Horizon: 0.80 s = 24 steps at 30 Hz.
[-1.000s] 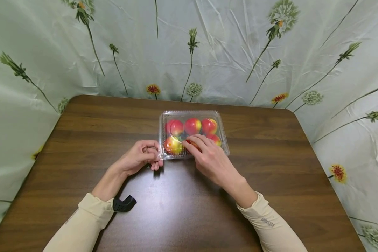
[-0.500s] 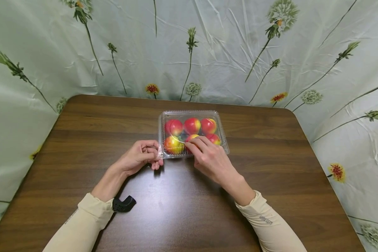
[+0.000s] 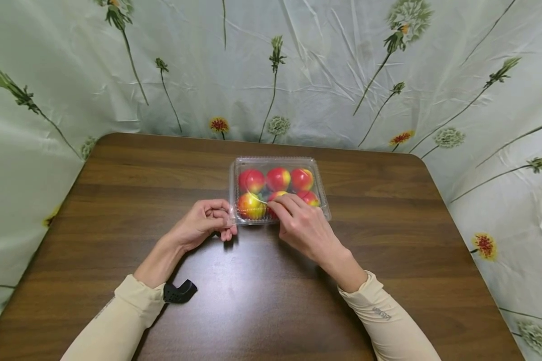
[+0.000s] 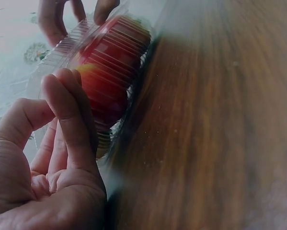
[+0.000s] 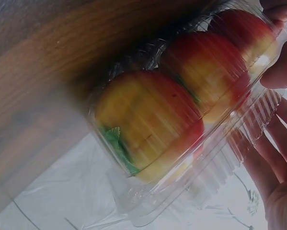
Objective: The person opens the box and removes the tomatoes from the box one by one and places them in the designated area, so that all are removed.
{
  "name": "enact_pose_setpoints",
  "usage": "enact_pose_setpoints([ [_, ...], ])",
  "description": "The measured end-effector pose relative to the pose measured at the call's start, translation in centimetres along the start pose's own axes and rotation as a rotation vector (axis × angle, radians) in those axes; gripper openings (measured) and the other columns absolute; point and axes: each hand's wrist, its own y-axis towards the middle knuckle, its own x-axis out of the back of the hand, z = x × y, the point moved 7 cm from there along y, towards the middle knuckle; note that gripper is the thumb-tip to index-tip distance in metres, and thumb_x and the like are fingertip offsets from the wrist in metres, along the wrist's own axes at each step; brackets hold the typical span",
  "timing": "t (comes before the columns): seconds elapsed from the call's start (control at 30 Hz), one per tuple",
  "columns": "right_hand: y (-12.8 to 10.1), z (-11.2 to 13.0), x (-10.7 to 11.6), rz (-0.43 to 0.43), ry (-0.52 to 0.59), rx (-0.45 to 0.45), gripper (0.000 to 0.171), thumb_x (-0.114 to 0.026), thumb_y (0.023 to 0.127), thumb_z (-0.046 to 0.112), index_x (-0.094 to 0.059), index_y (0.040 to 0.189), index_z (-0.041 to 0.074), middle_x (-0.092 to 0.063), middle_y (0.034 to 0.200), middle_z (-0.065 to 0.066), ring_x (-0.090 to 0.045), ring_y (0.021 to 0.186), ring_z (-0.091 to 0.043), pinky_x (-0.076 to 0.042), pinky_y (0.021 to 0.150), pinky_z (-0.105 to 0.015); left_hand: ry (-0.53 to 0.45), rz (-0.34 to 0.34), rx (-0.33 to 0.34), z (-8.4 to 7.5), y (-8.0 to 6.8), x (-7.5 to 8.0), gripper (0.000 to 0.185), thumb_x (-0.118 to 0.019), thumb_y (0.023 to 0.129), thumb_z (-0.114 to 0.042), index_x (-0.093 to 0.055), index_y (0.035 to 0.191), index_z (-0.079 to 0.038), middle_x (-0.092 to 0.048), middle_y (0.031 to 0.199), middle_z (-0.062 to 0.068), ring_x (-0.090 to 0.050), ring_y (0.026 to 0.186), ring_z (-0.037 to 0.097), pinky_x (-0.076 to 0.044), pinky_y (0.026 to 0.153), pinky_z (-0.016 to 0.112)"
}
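A clear plastic clamshell container (image 3: 323, 198) with its lid down lies on the table, with several round red-and-yellow fruits (image 3: 278, 179) in two rows inside. A green leaf shows on one fruit (image 5: 148, 124) in the right wrist view. My left hand (image 3: 203, 223) pinches the container's front left corner between thumb and forefinger, the other fingers curled below. From the front, my right hand (image 3: 304, 225) reaches over the lid, fingers bent on its top and thumb (image 5: 280, 69) at the front rim. It covers part of the front row.
The brown wooden table (image 3: 131, 210) ends a little behind the container. A flower-printed curtain (image 3: 320, 75) hangs behind and along both sides. A black band (image 3: 180, 292) sits at my left sleeve cuff.
My right fingertips have shifted slightly on the lid, showing more of the middle front fruit. The left hand keeps its hold on the corner; the container stays in place.
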Motion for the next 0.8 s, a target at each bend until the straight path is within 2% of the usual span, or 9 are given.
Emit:
enact_pose_setpoints([
  [0.3,0.1,0.0,0.2,0.006,-0.012,-0.004,0.033,-0.055,0.082,0.003,-0.068,0.113,0.007,-0.067,0.109,-0.004,-0.064,0.102,-0.019,-0.061,0.07,-0.033,0.017,0.024,-0.009,-0.2,0.0,-0.2,0.01,-0.05,0.092,0.012,-0.052,0.099,0.006,-0.072,0.079,0.016,-0.068,0.063,0.02,-0.057,0.056,0.028],
  [0.5,0.2,0.1,0.6,-0.009,-0.015,-0.001,0.037,-0.055,0.08,0.002,-0.068,0.114,0.008,-0.067,0.11,-0.003,-0.064,0.104,-0.018,-0.06,0.061,-0.032,-0.003,0.025,-0.001,-0.1,0.1,0.0,0.005,-0.049,0.094,0.008,-0.052,0.094,0.003,-0.071,0.075,0.014,-0.067,0.06,0.02,-0.056,0.053,0.027],
  [0.63,0.2,0.0,0.9,-0.016,-0.002,0.001,0.039,-0.057,0.078,0.005,-0.068,0.115,0.008,-0.067,0.112,-0.003,-0.063,0.106,-0.018,-0.059,0.057,-0.032,-0.002,0.01,-0.001,-0.1,0.2,0.0,0.01,-0.045,0.095,0.007,-0.053,0.091,0.002,-0.069,0.072,0.012,-0.066,0.057,0.019,-0.055,0.05,0.027],
  [0.8,0.3,0.0,1.2,-0.02,0.017,0.006,0.04,-0.058,0.078,0.006,-0.068,0.116,0.008,-0.067,0.114,-0.003,-0.062,0.108,-0.018,-0.061,0.065,-0.033,-0.013,-0.004,0.005,-0.1,0.2,0.1,0.015,-0.041,0.095,0.009,-0.053,0.089,0.001,-0.069,0.07,0.011,-0.065,0.055,0.018,-0.054,0.049,0.027],
])
